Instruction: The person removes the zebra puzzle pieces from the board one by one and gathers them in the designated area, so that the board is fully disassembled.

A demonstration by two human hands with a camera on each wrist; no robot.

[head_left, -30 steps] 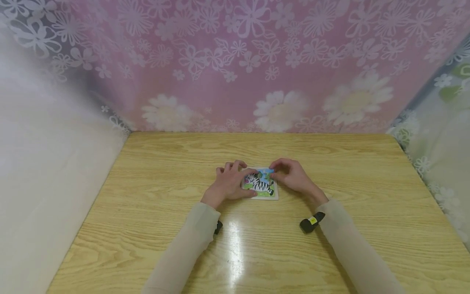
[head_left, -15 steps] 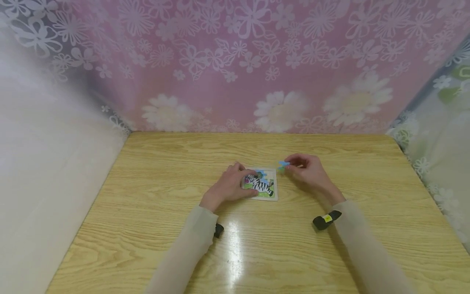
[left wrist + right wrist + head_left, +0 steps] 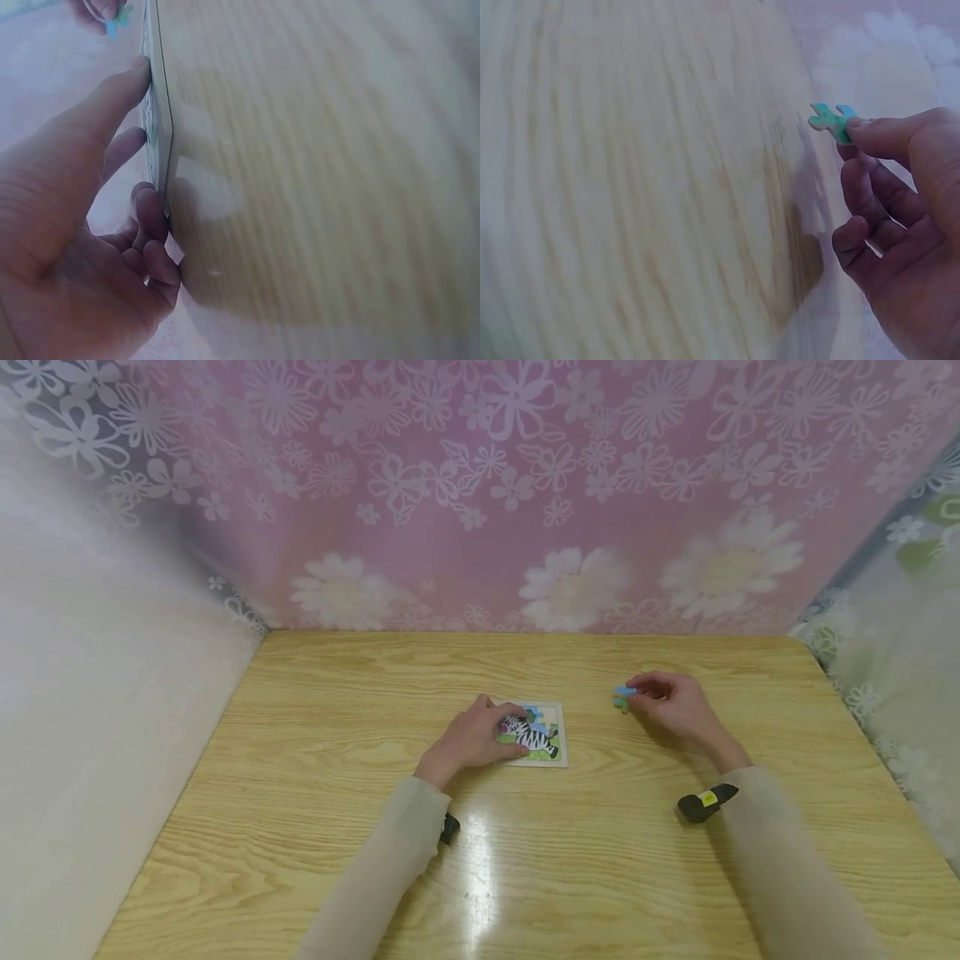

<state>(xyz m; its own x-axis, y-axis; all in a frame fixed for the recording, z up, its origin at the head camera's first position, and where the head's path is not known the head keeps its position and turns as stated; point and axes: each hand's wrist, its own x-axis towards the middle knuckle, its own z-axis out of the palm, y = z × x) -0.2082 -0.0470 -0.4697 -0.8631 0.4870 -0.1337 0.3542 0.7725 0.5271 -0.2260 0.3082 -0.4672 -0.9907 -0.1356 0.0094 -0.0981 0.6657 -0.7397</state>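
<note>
Piece [image 3: 622,696]: pinched above bench [image 3: 345,827] by right hand [image 3: 678,706], thumb to finger.
Zebra puzzle [image 3: 536,742]: laid flat on bench; left part blocked by left hand [image 3: 471,737], thumb and finger spread over it.
Floral curtain [image 3: 450,552]: hung behind bench.

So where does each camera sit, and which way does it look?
Head: on the person's head, looking forward and down at the table; the left hand, right hand and both sleeves show.
Left wrist: on that wrist, looking at the edge of the puzzle board; the left hand looks big, the right hand peeks in.
Right wrist: on that wrist, looking at the puzzle piece in the right hand's fingers; only that hand shows.
Shared: head and left wrist both show the puzzle board.
</note>
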